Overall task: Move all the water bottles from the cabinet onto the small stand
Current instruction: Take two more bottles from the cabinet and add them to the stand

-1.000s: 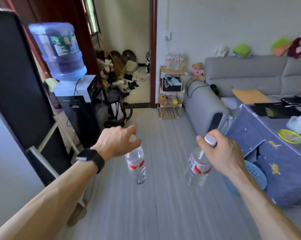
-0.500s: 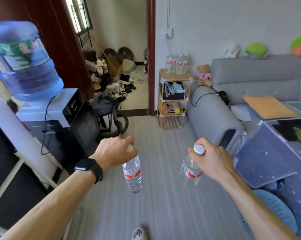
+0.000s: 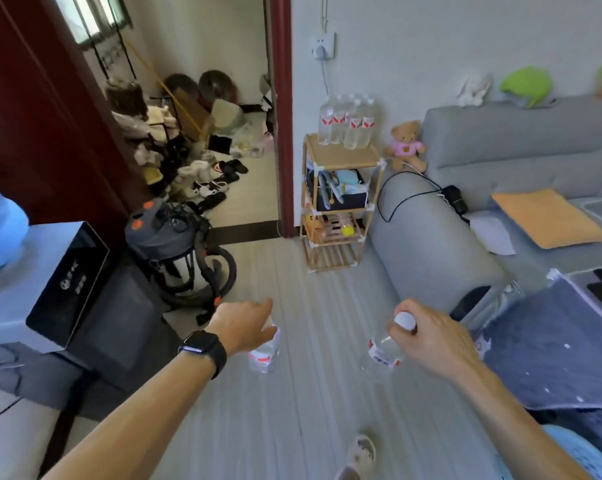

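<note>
My left hand (image 3: 246, 325) clamped over top of one water bottle (image 3: 265, 351), bottle hanging below palm. My right hand (image 3: 431, 337) gripping neck of second bottle (image 3: 382, 353) under white cap (image 3: 405, 320), body tilted. Small stand (image 3: 341, 202) far ahead of both hands, between doorway and sofa arm, more bottles (image 3: 346, 121) on its top. Judging: full, fairly heavy, thin plastic, slick. Neck grip swings; mid-body hold steadier for setting down.

We see two clear, red-labelled water bottles (image 3: 264, 351) (image 3: 382, 351) hanging by their necks. Four more bottles (image 3: 346, 123) stand upright atop the small stand (image 3: 341, 202).
</note>
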The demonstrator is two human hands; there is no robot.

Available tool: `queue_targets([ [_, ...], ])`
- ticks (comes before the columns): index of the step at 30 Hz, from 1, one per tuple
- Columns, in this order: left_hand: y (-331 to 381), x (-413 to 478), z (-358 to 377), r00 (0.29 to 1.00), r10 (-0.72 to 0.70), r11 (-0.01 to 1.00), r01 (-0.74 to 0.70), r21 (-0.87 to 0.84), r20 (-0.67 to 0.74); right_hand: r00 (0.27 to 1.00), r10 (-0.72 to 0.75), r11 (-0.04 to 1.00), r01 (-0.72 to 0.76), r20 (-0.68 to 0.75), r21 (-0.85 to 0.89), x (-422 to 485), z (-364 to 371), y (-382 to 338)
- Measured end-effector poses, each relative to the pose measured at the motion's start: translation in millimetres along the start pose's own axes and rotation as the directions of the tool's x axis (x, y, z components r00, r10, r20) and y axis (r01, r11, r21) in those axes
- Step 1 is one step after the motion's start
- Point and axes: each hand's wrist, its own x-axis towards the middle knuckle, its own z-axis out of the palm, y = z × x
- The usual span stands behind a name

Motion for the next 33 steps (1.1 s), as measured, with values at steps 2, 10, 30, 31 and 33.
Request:
queue_targets([
  [2, -5, 46, -7, 0.999, -0.037, 0.999, 0.036, 0.037, 0.031, 1.0, -0.008, 1.0, 0.008, 0.004, 0.002, 43, 2, 5],
  [10, -9, 215, -27, 0.976, -0.127, 0.99, 0.135, -0.035, 0.178, 0.986, -0.07, 0.99, 0.087, 0.15, -0.108, 222, 7, 37],
  [30, -92, 603, -225, 0.977, 0.206, 0.929, -0.176, -0.325, 0.059, 0.986, -0.169, 0.986, 0.169, -0.01, -0.009, 659, -62, -5],
  [31, -99, 624, -245, 0.976, 0.214, 0.934, -0.196, -0.298, 0.028, 0.984, -0.174, 0.985, 0.174, -0.035, -0.007, 685, -71, -13],
  [33, -111, 665, -282, 0.975, 0.215, 0.94, -0.22, -0.262, -0.05, 0.98, -0.189, 0.981, 0.191, -0.068, 0.021, 731, -89, -30],
])
